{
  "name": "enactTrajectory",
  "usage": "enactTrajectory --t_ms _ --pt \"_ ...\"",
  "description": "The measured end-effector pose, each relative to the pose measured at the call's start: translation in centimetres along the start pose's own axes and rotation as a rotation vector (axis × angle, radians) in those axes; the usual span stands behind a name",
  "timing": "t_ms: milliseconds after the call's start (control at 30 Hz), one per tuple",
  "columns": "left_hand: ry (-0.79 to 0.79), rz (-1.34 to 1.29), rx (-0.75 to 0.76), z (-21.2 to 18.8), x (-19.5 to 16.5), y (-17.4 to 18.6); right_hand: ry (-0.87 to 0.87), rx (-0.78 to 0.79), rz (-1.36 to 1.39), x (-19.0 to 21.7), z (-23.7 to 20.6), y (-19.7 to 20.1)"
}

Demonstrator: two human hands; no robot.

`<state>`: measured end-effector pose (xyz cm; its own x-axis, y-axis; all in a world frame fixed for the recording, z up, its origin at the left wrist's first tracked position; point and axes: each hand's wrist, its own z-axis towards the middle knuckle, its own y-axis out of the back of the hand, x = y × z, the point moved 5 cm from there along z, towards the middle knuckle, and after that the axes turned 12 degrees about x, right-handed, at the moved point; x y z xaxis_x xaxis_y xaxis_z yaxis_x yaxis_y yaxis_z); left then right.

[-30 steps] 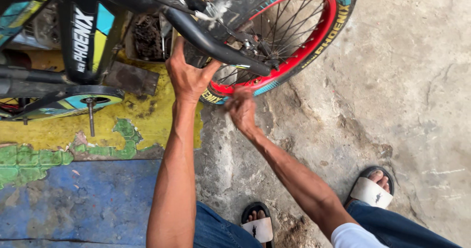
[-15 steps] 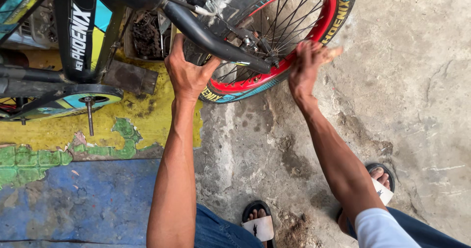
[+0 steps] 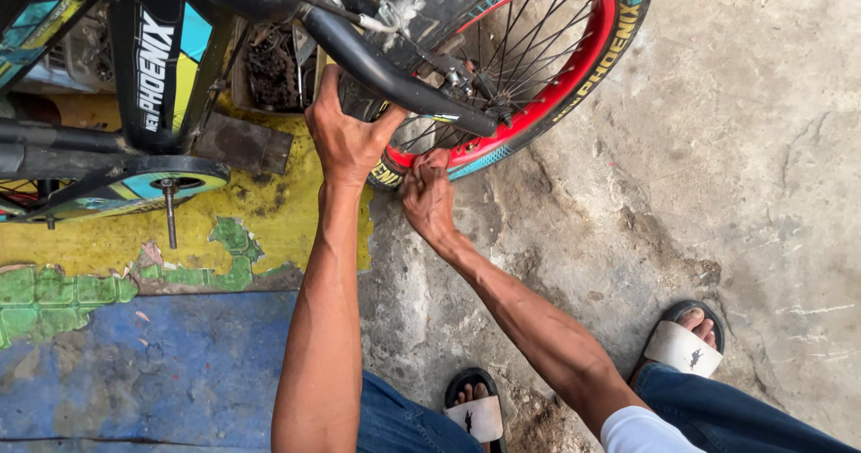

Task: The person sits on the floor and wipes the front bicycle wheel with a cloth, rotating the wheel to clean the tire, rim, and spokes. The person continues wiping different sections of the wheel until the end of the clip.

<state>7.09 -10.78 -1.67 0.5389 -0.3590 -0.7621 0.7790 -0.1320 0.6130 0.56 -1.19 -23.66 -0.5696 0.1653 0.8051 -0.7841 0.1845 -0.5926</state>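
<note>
**Both hands at the lower rim of a bicycle wheel**

The left hand [image 3: 348,139] was closed around the black frame tube [image 3: 395,81] beside the wheel. The right hand [image 3: 429,193] pinched the tyre [image 3: 628,22] at its lowest edge, fingers curled shut on it. The wheel [image 3: 529,67], red-rimmed, rose from the hands toward one o'clock. At nine o'clock hung a crank [image 3: 169,206] above yellow-painted floor [image 3: 269,229].

wheel [image 3: 529,67] behind both hands | left hand [image 3: 345,135] left of right hand [image 3: 429,193], apparently on tyre
</note>
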Motion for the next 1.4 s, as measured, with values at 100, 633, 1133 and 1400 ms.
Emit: enactTrajectory --t_ms 100,633,1133,1400 --pt "-0.055 0.005 -0.001 -0.1 0.0 0.1 -0.030 0.021 -0.902 3.8 0.5 -2.2" --pt "-0.102 0.049 -0.008 0.0 -0.4 0.3 0.320 0.238 -0.984 4.6 -2.0 -0.7" --pt "0.060 -0.014 0.049 -0.1 0.3 0.3 -0.341 -0.202 0.387 13.1 7.1 15.6" --pt "-0.111 -0.413 0.051 0.5 -2.9 2.6 -0.533 -0.134 0.800 17.7 11.2 12.3"
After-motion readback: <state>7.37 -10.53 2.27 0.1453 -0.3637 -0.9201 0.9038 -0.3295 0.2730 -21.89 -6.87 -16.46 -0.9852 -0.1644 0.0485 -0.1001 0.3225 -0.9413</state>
